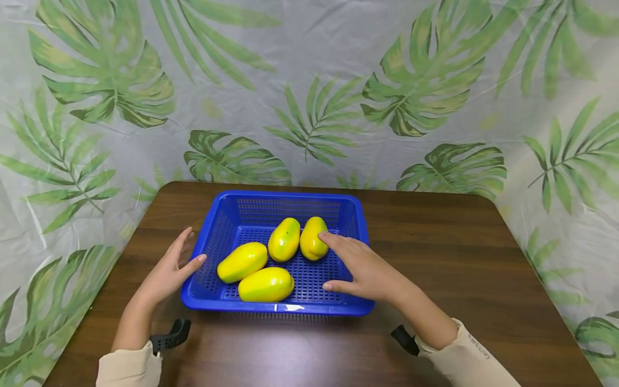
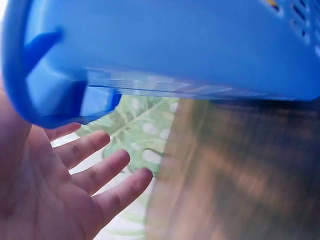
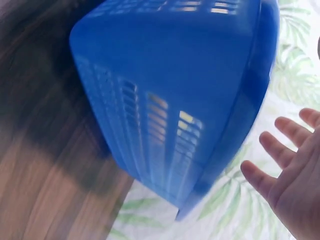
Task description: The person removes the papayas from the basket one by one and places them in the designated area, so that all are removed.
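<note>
A blue plastic basket (image 1: 232,306) with slotted walls stands on the table, holding several glossy yellow-green fruits shaped like papayas. Two lie side by side toward the back, a middle fruit (image 1: 284,239) and a right fruit (image 1: 314,244). A left fruit (image 1: 243,262) and a front fruit (image 1: 267,285) lie closer to me. My left hand (image 1: 166,269) is at the basket's left rim, fingers spread, thumb tip over the edge. Over the basket's right side reaches my right hand (image 1: 365,269), fingers extended and thumb apart; its forefinger tip overlaps the right fruit in the head view. Neither hand holds anything.
The brown wooden table (image 1: 435,242) extends to both sides of the basket and in front of it. Behind hangs a pale cloth (image 1: 329,43) printed with green leaves. A black wrist mount (image 1: 171,336) sits by the left sleeve, another black mount (image 1: 405,339) by the right.
</note>
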Action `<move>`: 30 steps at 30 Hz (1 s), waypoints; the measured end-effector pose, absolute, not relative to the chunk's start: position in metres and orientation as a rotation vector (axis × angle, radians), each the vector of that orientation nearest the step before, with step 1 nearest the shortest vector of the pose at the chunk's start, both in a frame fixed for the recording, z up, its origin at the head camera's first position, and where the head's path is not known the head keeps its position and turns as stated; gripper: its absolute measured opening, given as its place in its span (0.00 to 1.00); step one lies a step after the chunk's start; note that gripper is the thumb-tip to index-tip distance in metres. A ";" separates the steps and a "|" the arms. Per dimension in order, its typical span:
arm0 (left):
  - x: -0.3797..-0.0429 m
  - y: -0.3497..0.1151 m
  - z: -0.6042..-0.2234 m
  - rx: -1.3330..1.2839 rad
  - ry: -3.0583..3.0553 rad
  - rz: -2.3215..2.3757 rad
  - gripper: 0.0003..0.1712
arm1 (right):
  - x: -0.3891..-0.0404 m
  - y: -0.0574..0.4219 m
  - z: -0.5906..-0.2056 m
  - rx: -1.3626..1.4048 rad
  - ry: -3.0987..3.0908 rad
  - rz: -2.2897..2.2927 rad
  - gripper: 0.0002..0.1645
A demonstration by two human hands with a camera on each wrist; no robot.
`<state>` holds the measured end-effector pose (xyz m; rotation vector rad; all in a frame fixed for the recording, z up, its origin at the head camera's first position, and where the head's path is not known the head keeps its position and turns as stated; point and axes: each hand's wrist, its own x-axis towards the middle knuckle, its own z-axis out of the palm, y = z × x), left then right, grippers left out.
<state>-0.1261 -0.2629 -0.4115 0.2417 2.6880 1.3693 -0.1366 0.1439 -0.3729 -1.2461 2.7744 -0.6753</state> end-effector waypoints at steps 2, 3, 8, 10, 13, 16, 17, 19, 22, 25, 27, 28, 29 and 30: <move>-0.127 -0.262 -0.416 0.250 2.630 1.487 0.44 | -0.136 0.138 -0.374 -1.245 2.762 -0.683 0.51; -0.127 -0.262 -0.419 0.248 2.604 1.534 0.43 | -0.137 0.135 -0.375 -1.246 2.753 -0.688 0.51; -0.126 -0.259 -0.429 0.200 2.480 1.737 0.39 | -0.137 0.119 -0.377 -1.212 2.669 -0.753 0.51; -0.126 -0.258 -0.432 0.185 2.412 1.827 0.38 | -0.137 0.112 -0.378 -1.204 2.633 -0.770 0.52; -0.126 -0.257 -0.437 0.161 2.271 1.982 0.36 | -0.137 0.103 -0.379 -1.203 2.602 -0.768 0.51; -0.125 -0.257 -0.440 0.138 2.148 2.103 0.35 | -0.137 0.094 -0.382 -1.177 2.541 -0.830 0.50; -0.125 -0.257 -0.441 0.128 2.110 2.137 0.35 | -0.137 0.091 -0.384 -1.164 2.513 -0.869 0.50; -0.124 -0.257 -0.442 0.107 2.066 2.180 0.35 | -0.137 0.085 -0.388 -1.142 2.453 -0.949 0.48; -0.123 -0.257 -0.441 0.098 2.033 2.216 0.35 | -0.139 0.076 -0.393 -1.123 2.387 -1.022 0.47; -0.123 -0.256 -0.440 0.113 2.012 2.241 0.34 | -0.142 0.069 -0.396 -1.106 2.352 -1.039 0.46; -0.124 -0.257 -0.441 0.127 1.996 2.255 0.34 | -0.145 0.064 -0.398 -1.084 2.328 -1.046 0.46; -0.124 -0.257 -0.442 0.133 1.991 2.261 0.33 | -0.147 0.063 -0.400 -1.074 2.316 -1.050 0.46; -0.124 -0.257 -0.442 0.137 1.987 2.266 0.33 | -0.148 0.061 -0.401 -1.057 2.304 -1.052 0.46; -0.124 -0.257 -0.443 0.142 1.983 2.270 0.33 | -0.149 0.059 -0.402 -1.042 2.292 -1.058 0.45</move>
